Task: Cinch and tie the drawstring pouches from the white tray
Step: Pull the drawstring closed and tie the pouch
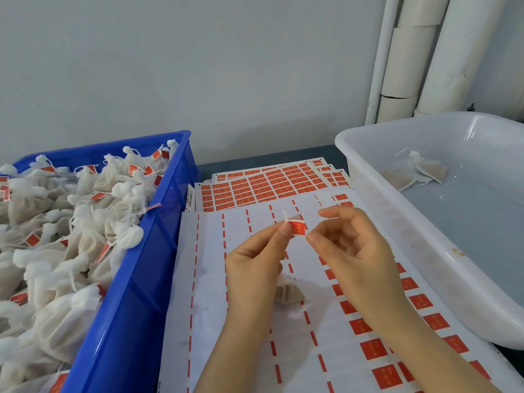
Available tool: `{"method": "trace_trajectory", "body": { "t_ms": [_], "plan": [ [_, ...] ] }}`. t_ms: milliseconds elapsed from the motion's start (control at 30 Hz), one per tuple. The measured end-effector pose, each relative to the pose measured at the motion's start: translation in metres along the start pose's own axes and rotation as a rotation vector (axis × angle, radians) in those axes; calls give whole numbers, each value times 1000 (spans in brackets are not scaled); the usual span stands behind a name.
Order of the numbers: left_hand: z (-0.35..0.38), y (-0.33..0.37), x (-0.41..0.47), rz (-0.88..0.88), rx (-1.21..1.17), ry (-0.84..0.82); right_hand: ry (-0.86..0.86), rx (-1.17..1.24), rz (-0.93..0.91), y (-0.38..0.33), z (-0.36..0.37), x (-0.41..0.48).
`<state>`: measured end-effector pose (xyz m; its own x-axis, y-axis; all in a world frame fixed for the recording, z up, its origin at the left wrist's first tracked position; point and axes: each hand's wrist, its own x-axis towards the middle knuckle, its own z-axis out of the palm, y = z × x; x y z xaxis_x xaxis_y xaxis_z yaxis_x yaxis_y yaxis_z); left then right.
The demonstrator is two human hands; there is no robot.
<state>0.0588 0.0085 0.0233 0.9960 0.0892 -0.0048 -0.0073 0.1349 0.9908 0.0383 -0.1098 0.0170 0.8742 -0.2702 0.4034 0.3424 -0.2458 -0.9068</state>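
1. Left hand: grip pinching a small red paper tag folded over a thin white drawstring, held above the sheets.
2. Right hand: fingers loosely curled, thumb and forefinger apart, forefinger tip just beside the tag; holds nothing.
3. Small beige mesh pouch under the left hand, on white sheets of red labels.
4. White plastic tray, right: a few untied pouches inside.
5. Blue plastic crate, left: heaped with tied, tagged pouches.
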Motion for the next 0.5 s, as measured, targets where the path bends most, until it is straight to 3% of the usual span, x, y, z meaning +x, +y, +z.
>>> {"method": "trace_trajectory", "body": {
  "t_ms": [500],
  "plan": [
    [4,0,-4,-16,-7,-65,0,52,-3,3,2,-1]
  ]
}}
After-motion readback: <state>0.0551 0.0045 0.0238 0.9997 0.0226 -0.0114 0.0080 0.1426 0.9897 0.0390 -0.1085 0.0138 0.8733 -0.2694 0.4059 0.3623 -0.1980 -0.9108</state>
